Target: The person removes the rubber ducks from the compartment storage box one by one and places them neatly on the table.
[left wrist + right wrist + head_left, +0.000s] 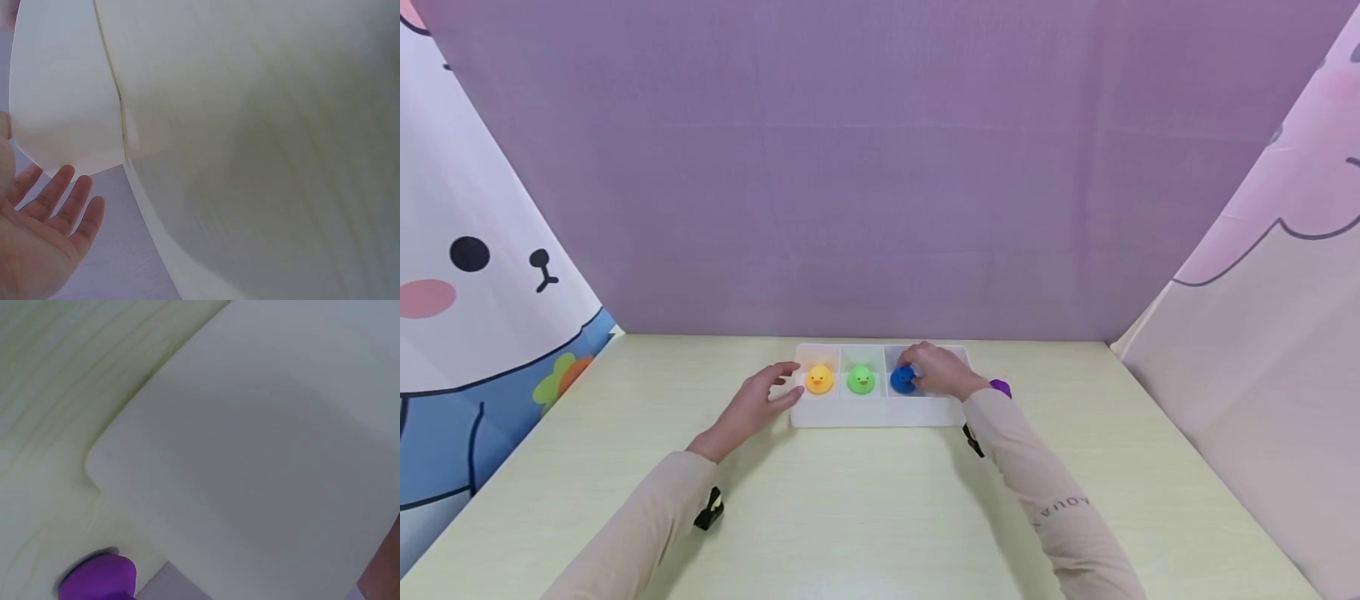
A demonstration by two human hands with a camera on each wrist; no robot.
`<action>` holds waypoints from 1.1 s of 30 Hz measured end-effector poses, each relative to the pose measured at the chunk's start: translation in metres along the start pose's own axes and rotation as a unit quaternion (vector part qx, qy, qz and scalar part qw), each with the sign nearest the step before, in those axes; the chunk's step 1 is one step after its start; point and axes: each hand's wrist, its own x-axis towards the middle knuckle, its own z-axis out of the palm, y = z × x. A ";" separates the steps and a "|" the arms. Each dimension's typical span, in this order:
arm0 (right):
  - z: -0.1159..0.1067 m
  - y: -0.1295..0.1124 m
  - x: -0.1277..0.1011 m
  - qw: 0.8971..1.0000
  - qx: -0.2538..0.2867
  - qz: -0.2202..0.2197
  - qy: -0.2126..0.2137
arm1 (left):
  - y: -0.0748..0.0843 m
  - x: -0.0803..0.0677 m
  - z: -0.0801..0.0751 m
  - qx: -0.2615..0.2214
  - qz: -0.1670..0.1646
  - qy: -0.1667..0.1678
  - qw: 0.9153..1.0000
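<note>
A white compartment tray [865,412] stands near the back of the table. In its left compartment sits a yellow toy duck [819,380], with a green toy duck [861,380] in the one beside it. Further right, my right hand [943,371] pinches a blue toy duck [902,380] within the tray and covers the right end of it. My left hand [760,402] is at the tray's left end, fingers spread and relaxed, holding nothing. The left wrist view shows that palm [37,250] beside the tray's white wall [65,81].
A purple object [1001,387] lies on the table just right of the tray, partly behind the right wrist; its rounded top [100,578] shows in the right wrist view. A purple backdrop [880,183] rises behind the table, with printed cloths at both sides.
</note>
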 end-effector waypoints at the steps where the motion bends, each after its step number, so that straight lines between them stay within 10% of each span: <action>1: 0.000 -0.001 0.000 1.000 -0.004 0.000 0.000 | 0.000 0.000 0.000 0.000 -0.001 0.000 1.000; 33: 0.003 -0.003 0.003 0.999 -0.041 -0.008 -0.013 | -0.003 0.001 0.002 0.007 0.009 0.007 1.000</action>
